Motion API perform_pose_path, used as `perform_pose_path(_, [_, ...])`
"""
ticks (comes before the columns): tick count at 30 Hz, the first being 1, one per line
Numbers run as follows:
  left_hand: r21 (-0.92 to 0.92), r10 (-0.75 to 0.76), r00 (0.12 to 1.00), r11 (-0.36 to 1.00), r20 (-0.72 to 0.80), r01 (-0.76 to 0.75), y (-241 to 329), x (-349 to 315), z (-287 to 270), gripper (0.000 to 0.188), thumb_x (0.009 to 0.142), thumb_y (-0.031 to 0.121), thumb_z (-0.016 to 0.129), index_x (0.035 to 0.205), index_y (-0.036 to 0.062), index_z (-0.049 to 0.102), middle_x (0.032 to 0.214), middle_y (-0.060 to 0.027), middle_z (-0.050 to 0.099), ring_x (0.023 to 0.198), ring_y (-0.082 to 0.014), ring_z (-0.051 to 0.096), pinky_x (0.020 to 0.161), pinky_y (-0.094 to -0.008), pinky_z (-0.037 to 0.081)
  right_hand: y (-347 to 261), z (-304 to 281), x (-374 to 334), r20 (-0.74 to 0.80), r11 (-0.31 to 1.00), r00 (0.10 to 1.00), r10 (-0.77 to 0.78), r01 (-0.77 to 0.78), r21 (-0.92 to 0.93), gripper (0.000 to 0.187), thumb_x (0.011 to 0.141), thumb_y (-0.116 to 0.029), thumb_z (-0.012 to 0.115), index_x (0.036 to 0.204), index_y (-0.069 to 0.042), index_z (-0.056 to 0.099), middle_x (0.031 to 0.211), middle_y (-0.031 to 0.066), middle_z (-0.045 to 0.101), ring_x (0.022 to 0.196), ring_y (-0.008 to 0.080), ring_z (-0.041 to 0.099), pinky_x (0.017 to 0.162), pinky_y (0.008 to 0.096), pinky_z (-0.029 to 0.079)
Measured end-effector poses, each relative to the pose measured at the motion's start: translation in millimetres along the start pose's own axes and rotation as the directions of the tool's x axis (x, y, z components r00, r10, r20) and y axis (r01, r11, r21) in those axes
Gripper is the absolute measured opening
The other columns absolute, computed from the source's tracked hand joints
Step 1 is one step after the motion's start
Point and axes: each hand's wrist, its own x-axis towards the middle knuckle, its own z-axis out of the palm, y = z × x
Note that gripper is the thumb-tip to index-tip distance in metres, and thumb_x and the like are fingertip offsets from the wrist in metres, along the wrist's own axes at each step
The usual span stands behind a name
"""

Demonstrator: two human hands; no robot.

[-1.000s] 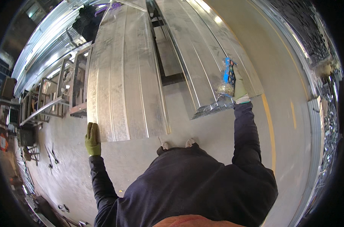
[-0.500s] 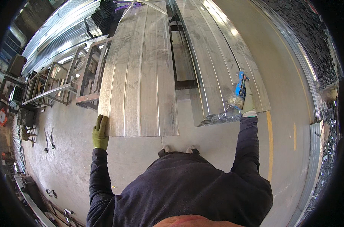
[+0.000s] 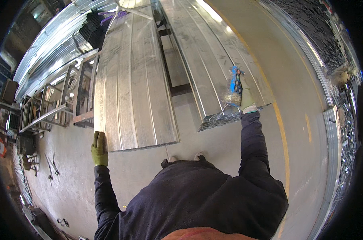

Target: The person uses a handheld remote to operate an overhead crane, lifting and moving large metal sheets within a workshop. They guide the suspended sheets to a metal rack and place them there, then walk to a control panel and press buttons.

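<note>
My left hand [image 3: 99, 149], in an olive-green glove, rests against the near left corner of a wide, ribbed stack of metal sheets [image 3: 129, 92]. Its fingers stretch forward along the edge; the thumb is not visible. My right hand [image 3: 247, 96], in a paler green glove, is over the near end of a second stack of long metal sheets [image 3: 213, 76]. It holds a clear plastic bag [image 3: 233, 89] with a blue top and small contents too blurred to make out. The bag hides part of its fingers.
Dark metal frames [image 3: 65, 96] stand left of the sheets, with bundles of shiny profiles [image 3: 45, 52] behind. A dark support frame [image 3: 180, 89] shows between the stacks. Tools [image 3: 52, 168] lie on the floor at left. Racked metal [image 3: 345, 132] lines the right.
My view has shifted, so both stacks sit farther left. My right hand and the bag are slightly farther in from the right stack's near end. My left hand stays at the same corner.
</note>
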Motion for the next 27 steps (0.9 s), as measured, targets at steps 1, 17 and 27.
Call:
perform_pose_path(1, [-0.006,-0.015,1.000,1.000,-0.001,0.015,1.0,0.9,-0.1,0.047,0.096,-0.002,0.060,0.141,0.0142,0.060,0.150,-0.0145,0.056,0.127,-0.0368,0.060,0.104,-0.0416,0.049,0.7,0.4,-0.2,0.007,1.000,1.000,0.009,-0.009,0.012,0.053,0.099,-0.054,0.065,0.130,-0.011,0.065,0.106,0.0011,0.068,0.089,0.0126,0.068,0.079,0.0339,0.060])
perform_pose_path(17, [-0.017,-0.009,0.997,1.000,-0.075,0.008,6.5,-0.7,5.0,0.040,0.101,0.006,0.061,0.140,0.0141,0.062,0.149,-0.0148,0.057,0.129,-0.0351,0.060,0.103,-0.0416,0.050,5.5,-3.7,3.8,0.025,0.994,1.000,0.000,-0.003,0.112,0.047,0.098,-0.051,0.068,0.121,-0.010,0.067,0.097,0.0026,0.070,0.079,0.0135,0.070,0.070,0.0333,0.062])
perform_pose_path(27, [0.046,0.028,0.997,0.999,-0.071,-0.024,0.5,-2.3,6.0,0.041,0.101,0.006,0.059,0.141,0.0136,0.061,0.148,-0.0156,0.057,0.129,-0.0363,0.060,0.103,-0.0426,0.049,6.6,-7.7,5.6,0.050,0.991,0.999,0.018,-0.025,0.132,0.046,0.101,-0.052,0.062,0.120,-0.010,0.068,0.097,0.0026,0.071,0.078,0.0136,0.069,0.069,0.0319,0.061])
